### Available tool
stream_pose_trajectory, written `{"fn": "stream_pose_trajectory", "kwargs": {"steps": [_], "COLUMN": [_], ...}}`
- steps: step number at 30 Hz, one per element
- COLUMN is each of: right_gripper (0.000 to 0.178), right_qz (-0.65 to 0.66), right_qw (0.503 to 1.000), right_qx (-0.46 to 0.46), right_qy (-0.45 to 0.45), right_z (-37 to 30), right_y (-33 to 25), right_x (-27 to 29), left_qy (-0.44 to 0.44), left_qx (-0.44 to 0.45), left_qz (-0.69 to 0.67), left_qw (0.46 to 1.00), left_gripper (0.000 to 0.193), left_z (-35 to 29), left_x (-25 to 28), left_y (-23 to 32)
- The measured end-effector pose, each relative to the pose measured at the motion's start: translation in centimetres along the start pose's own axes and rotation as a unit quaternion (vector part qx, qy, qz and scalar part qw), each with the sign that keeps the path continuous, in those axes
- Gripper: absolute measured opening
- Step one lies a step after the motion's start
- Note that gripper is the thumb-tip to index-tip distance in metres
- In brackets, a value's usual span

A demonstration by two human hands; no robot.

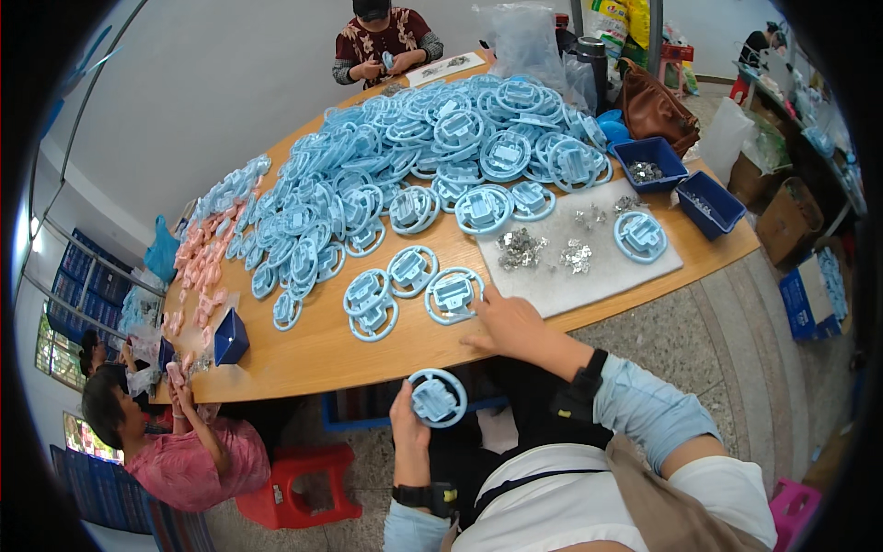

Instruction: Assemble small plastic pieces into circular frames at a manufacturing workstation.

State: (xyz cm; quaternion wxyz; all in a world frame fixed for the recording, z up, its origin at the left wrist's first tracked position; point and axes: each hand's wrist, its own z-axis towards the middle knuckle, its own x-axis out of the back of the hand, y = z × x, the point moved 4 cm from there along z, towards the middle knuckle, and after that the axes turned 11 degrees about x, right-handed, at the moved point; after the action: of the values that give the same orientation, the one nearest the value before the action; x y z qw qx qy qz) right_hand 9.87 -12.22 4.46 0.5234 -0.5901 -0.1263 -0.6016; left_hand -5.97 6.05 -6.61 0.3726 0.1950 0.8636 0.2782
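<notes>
My left hand (410,431) is closed round the rim of a light blue toy steering wheel (434,399), holding it in front of the table's near edge. The fingers of my right hand (511,324) are apart over the tabletop. Its fingertips meet the right rim of another blue steering wheel (452,295) lying flat on the wood. Just left of that one lie more blue wheels (411,270), some overlapping. To the right, a white board (561,283) carries small piles of silvery metal pieces (521,249) and one blue wheel (640,236).
A large heap of blue wheels (460,129) covers the table's middle, with pink parts (198,262) at its left. Blue bins (710,204) stand at the right, near a brown bag (655,106). Co-workers sit at the far side (382,41) and left (198,460).
</notes>
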Motion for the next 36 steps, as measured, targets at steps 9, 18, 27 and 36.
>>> {"fn": "stream_pose_trajectory", "kwargs": {"steps": [9, 18, 27, 36], "right_gripper": [0.053, 0.044, 0.041, 0.041], "right_qz": [-0.062, -0.094, -0.064, -0.062], "right_qw": [0.997, 0.994, 0.991, 0.984], "right_qx": [0.047, 0.053, 0.109, 0.166], "right_qy": [0.002, 0.029, 0.034, 0.008], "right_z": [0.1, 0.6, -0.4, -2.1], "right_y": [0.4, 0.0, 0.1, -0.7], "right_x": [-1.5, -1.0, -1.5, -0.9], "left_qy": [0.085, 0.003, -0.033, -0.057], "left_qx": [0.050, 0.107, 0.007, 0.045], "left_qz": [-0.130, 0.468, 0.779, 0.751], "left_qw": [0.987, 0.877, 0.626, 0.656], "left_gripper": [0.009, 0.027, 0.075, 0.074], "left_z": [5.4, 4.4, 2.3, 1.5], "left_x": [3.7, 6.4, 11.1, 10.0], "left_y": [-8.9, -16.0, -12.7, -10.1]}}
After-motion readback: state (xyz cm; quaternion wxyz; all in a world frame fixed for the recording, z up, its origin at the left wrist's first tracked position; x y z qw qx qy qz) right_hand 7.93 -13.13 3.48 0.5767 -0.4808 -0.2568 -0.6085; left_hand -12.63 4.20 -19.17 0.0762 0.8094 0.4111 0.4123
